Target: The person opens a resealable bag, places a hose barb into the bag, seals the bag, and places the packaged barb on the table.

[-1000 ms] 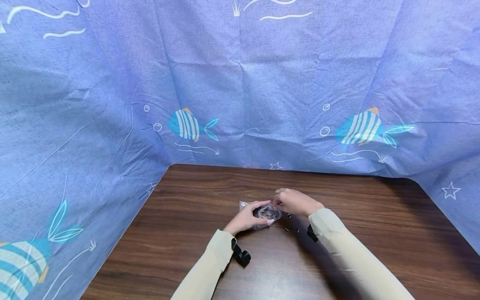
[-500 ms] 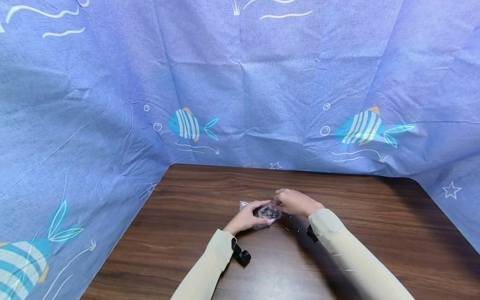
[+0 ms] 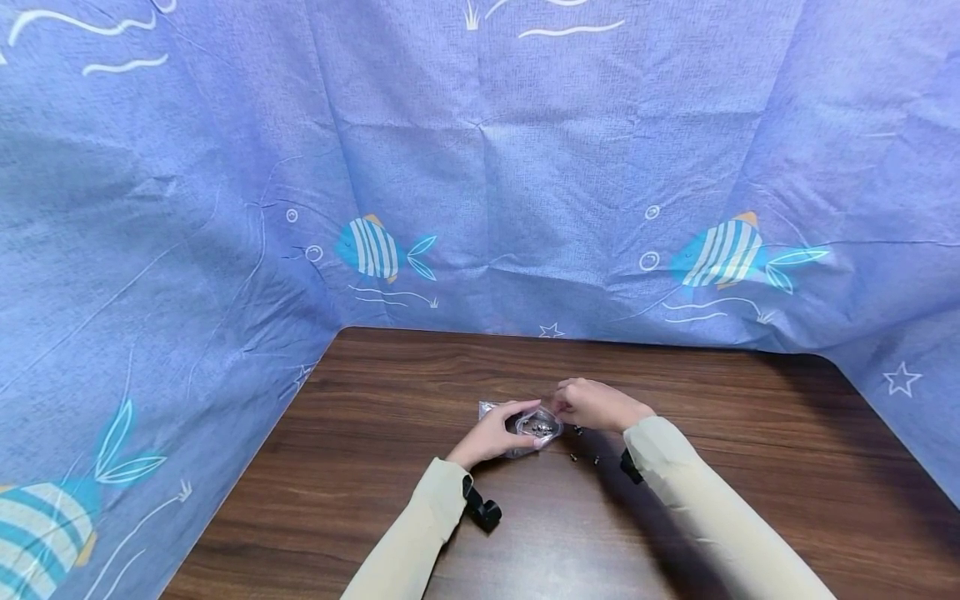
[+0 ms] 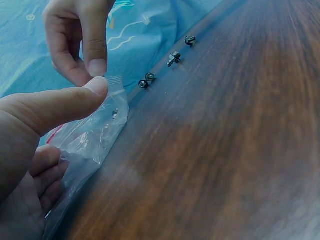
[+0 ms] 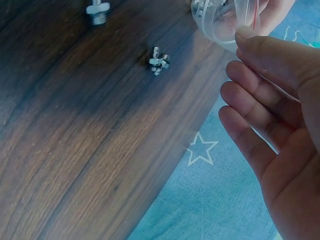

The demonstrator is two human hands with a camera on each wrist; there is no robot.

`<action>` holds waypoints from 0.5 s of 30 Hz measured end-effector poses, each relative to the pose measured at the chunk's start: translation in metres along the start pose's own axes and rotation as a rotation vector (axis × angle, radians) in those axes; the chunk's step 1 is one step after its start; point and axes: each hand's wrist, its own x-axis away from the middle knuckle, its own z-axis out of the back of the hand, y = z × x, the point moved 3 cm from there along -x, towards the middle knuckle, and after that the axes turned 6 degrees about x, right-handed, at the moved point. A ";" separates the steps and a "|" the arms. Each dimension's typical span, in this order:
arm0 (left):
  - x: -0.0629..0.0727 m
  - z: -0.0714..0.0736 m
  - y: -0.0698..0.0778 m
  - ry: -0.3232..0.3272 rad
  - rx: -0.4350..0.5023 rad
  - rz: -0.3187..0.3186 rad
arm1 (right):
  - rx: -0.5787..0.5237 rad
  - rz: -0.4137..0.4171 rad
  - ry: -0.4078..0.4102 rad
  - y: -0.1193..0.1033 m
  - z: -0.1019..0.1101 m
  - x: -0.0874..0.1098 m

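My left hand grips a clear plastic zip bag, thumb and fingers spread around its mouth so it gapes. Small metal screws lie inside the bag. The right hand is at the bag's right edge, its thumb tip overlapping the plastic in the right wrist view. Its other fingers bend loosely, and nothing shows between the fingertips. A few more screws are scattered on the table right of the bag; the right wrist view has a small cluster of screws.
The dark wooden table has a blue cloth with fish prints hanging behind it and to its sides. Black wrist bands with cameras sit below both hands.
My right hand has drawn slightly right, away from the middle of the bag's mouth. The left hand and the bag have hardly moved.
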 end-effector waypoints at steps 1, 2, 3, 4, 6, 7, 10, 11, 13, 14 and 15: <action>0.000 0.000 0.000 0.001 0.004 -0.002 | -0.007 0.000 -0.001 0.001 -0.001 0.001; 0.000 0.000 0.000 0.003 0.006 -0.005 | -0.010 0.002 0.001 0.002 -0.001 0.001; 0.000 0.000 -0.001 0.003 0.011 -0.004 | -0.011 0.005 0.002 0.002 -0.002 0.002; -0.001 -0.001 -0.001 0.004 0.015 -0.005 | -0.014 0.005 0.002 0.003 -0.002 0.003; -0.001 -0.001 -0.001 0.008 0.024 -0.010 | -0.018 0.003 0.002 0.004 -0.003 0.005; -0.001 -0.001 -0.002 0.010 0.028 -0.012 | -0.019 -0.001 0.002 0.006 -0.003 0.005; -0.001 -0.001 -0.001 0.013 0.036 -0.018 | -0.018 -0.006 -0.001 0.009 -0.004 0.008; 0.000 0.000 -0.001 0.013 0.037 -0.019 | -0.017 -0.005 -0.001 0.010 -0.005 0.009; 0.000 0.000 -0.001 0.013 0.034 -0.020 | -0.014 -0.010 -0.005 0.012 -0.006 0.011; 0.000 0.000 0.000 0.013 0.030 -0.019 | -0.010 -0.011 -0.006 0.013 -0.007 0.012; 0.000 0.000 0.000 0.012 0.026 -0.018 | -0.005 -0.018 -0.008 0.015 -0.008 0.013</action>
